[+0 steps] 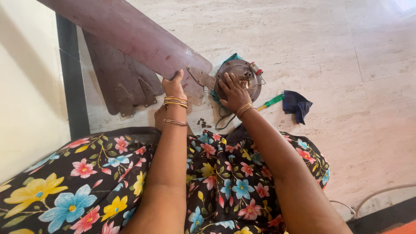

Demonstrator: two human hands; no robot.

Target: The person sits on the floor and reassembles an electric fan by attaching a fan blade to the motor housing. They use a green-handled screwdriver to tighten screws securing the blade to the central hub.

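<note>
Far left: pale wall (26, 86), then a dark vertical strip (71, 78) where it meets the marble floor (329, 52). Two loose brown fan blades (123, 84) lie stacked flat on the floor just right of the strip, metal brackets at their near ends. A third fan blade (130, 34) runs diagonally over them from the upper left, its bracket end (200, 77) reaching the motor housing (240, 73). Left hand (174, 86) curled around the near edge of this blade, thumb on top, fingers hidden below; gold bangles on the wrist. A foot shows just under that wrist, partly covered by it. Small dark screws (203, 124) scattered on the floor between the two forearms. Right hand (234, 93) lies palm-down on the round grey motor housing, fingers spread a little and pressing flat, gripping nothing; it covers the near half of the housing. A teal cloth (233, 57) peeks from behind the housing; a black cord (223, 121) loops below it. Right of the wrist: a green-handled screwdriver (271, 102) on the floor, its tip end hidden by the wrist, then a crumpled dark blue rag (297, 105) touching it. Floral black dress (108, 182) fills the foreground. A light cable (381, 193) curves at lower right. No labels are legible.
</note>
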